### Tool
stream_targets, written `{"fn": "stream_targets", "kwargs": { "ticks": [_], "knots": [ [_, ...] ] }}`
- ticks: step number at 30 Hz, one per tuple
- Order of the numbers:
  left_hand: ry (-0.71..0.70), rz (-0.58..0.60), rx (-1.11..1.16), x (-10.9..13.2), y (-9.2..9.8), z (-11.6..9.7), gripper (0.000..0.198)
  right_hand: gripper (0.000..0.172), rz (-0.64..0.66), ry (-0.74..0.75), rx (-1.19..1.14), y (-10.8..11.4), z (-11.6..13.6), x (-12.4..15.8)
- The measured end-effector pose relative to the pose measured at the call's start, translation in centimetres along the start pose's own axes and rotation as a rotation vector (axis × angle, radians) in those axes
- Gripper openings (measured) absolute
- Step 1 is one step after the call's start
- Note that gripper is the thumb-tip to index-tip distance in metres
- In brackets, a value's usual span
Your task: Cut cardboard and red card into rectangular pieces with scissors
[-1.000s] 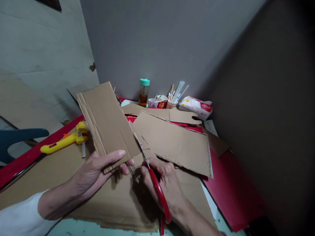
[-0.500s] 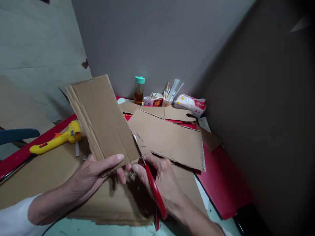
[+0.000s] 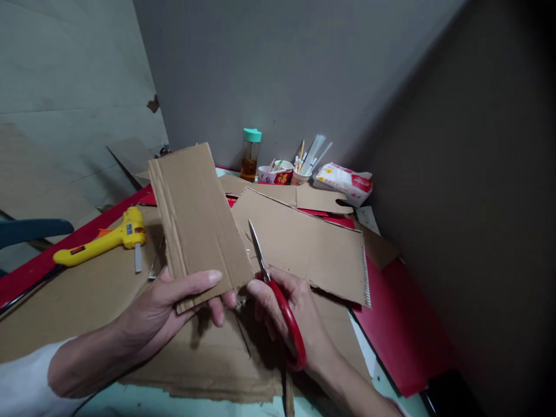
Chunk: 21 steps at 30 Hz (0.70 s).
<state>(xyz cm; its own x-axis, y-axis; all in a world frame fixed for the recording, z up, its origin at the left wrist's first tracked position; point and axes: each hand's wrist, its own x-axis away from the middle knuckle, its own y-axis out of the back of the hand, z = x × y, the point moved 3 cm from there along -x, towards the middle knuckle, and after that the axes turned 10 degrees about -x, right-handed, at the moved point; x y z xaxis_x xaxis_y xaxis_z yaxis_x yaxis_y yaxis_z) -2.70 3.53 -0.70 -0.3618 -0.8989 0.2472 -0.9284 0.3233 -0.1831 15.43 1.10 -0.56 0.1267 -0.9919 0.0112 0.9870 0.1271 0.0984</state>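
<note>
My left hand (image 3: pixel 178 298) grips a rectangular cardboard piece (image 3: pixel 197 214) by its lower end, thumb on top and fingers underneath. The piece is tilted up and has creases along its left side. In my right hand (image 3: pixel 291 307) is a pair of scissors (image 3: pixel 284 304) with red handles, its blades pointing up and apart from the piece's right edge. The blades look closed together. My right fingertips are close to the piece's lower right corner; whether they touch it I cannot tell. Beneath both hands lies a large cardboard sheet (image 3: pixel 195 370).
A yellow glue gun (image 3: pixel 108 237) lies at left. Another cardboard panel (image 3: pixel 304 249) rests behind the scissors. Along the wall stand a teal-lidded bottle (image 3: pixel 249 155), a cup of sticks (image 3: pixel 302 175) and a tissue pack (image 3: pixel 343 182). Red sheets (image 3: pixel 403 324) lie at right.
The scissors have moved away from the cardboard's right edge, and their blades now stand clear of it. The cardboard piece has turned slightly and shifted right in view.
</note>
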Motion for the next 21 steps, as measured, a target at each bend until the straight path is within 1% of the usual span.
{"fn": "stream_targets", "kwargs": {
  "ticks": [2,4,9,11,14,16,19,21],
  "knots": [
    [0.008,-0.007,0.034,0.0,-0.1,-0.3,0.014,0.046,0.002,-0.025,-0.048,0.4,0.3,0.1],
    [0.034,-0.001,0.049,0.1,-0.1,-0.4,0.013,0.045,-0.011,-0.018,-0.082,0.9,0.6,0.1],
    [0.098,0.039,0.045,0.4,-0.1,-0.2,0.016,0.041,-0.056,-0.045,-0.227,2.3,0.8,-0.2],
    [0.126,0.085,0.04,0.5,-0.1,-0.2,0.016,0.042,-0.1,-0.048,-0.289,3.0,0.8,-0.6],
    [0.183,0.131,0.039,0.9,0.0,-0.2,0.012,0.046,-0.219,-0.025,-0.373,4.4,1.4,-1.2],
    [0.239,0.149,0.04,1.3,0.0,-0.2,0.023,0.048,-0.297,0.017,-0.402,5.4,2.1,-1.5],
    [0.298,0.143,0.034,2.4,-0.5,0.1,0.04,0.043,-0.346,0.094,-0.333,7.0,3.0,-1.6],
    [0.235,0.062,0.031,3.0,-0.7,0.3,0.04,0.039,-0.345,0.124,-0.281,7.8,3.2,-1.6]
  ]
}}
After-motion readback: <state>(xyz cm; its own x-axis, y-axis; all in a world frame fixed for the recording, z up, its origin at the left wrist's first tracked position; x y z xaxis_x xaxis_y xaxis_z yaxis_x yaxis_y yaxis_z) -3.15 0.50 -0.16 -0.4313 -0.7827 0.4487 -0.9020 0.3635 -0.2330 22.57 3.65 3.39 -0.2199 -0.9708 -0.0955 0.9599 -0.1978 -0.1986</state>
